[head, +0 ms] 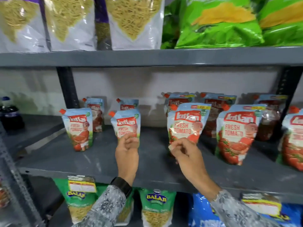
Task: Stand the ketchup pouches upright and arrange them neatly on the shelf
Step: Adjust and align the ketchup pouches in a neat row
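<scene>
Several red-and-blue ketchup pouches stand upright on the grey middle shelf (65,159), in a front and a back row. My left hand (127,149) is closed on the lower part of a small front pouch (127,122). My right hand (183,151) pinches the bottom of a larger front pouch (188,123), whose base it hides. Another small pouch (77,128) stands alone further left. To the right stand a large pouch (236,133) and one cut by the frame edge (293,141). Back-row pouches (216,112) stand near the wall.
The upper shelf (147,57) holds white snack bags (134,22) and green bags (218,23). Green Balaji packets (156,208) and blue packets (201,213) sit below. Dark bottles (9,115) stand on the neighbouring shelf at left. Black uprights (67,86) frame the bay.
</scene>
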Demonstrator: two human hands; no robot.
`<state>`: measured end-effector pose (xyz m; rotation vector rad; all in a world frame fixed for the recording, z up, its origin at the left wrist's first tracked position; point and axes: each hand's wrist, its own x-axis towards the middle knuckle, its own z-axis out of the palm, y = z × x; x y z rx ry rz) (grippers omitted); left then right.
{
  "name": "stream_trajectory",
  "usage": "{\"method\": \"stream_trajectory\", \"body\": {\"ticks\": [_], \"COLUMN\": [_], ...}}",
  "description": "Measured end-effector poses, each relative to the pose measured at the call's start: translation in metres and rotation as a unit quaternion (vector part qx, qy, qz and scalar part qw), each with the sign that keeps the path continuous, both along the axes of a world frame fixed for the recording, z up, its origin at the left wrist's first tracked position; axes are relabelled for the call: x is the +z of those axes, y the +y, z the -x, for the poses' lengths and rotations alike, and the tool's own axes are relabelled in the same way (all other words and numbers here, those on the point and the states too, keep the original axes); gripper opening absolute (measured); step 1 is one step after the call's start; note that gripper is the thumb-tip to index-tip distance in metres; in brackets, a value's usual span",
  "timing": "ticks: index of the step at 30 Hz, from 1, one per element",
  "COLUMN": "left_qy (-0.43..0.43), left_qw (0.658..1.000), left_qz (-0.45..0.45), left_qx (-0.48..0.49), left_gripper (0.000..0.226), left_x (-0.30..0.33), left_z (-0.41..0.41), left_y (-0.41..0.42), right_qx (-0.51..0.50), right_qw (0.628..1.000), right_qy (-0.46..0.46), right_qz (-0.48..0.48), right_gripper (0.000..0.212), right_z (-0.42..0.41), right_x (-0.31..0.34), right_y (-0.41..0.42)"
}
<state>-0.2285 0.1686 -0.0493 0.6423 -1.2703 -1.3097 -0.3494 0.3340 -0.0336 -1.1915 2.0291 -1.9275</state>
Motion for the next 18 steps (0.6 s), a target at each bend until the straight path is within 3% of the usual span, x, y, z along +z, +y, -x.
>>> {"method": "stream_trajectory", "body": {"ticks": [2, 4, 6, 9, 14, 18], "left_qy": [-0.017, -0.066, -0.085, -0.082, -0.042, -0.044], "left_qw": [0.998, 0.996, 0.996, 0.985, 0.966, 0.960], "left_qz": [0.004, -0.008, -0.035, -0.039, -0.100, -0.102], "left_qx": [0.064, 0.066, -0.007, -0.147, -0.234, -0.257], "left_gripper": [0.033, 0.051, 0.065, 0.053, 0.055, 0.056], "left_x": [0.002, 0.006, 0.010, 0.017, 0.022, 0.022], "left_z": [-0.017, -0.029, -0.039, -0.040, -0.032, -0.042], "left_y": [-0.025, -0.050, -0.075, -0.097, -0.116, -0.138], "right_qx": [0.073, 0.095, 0.080, 0.058, 0.068, 0.037], "right_qw": [0.997, 0.995, 0.995, 0.991, 0.975, 0.972], "right_qy": [-0.004, -0.010, -0.032, -0.113, -0.206, -0.220], "right_qz": [-0.014, -0.036, -0.052, -0.039, 0.049, 0.078], "right_gripper": [0.013, 0.021, 0.045, 0.065, 0.028, 0.028], "right_z": [-0.019, -0.033, -0.045, -0.051, -0.068, -0.087], "right_x": [0.001, -0.001, 0.002, 0.006, -0.005, -0.012], "right_y": [-0.028, -0.062, -0.102, -0.144, -0.198, -0.229]}}
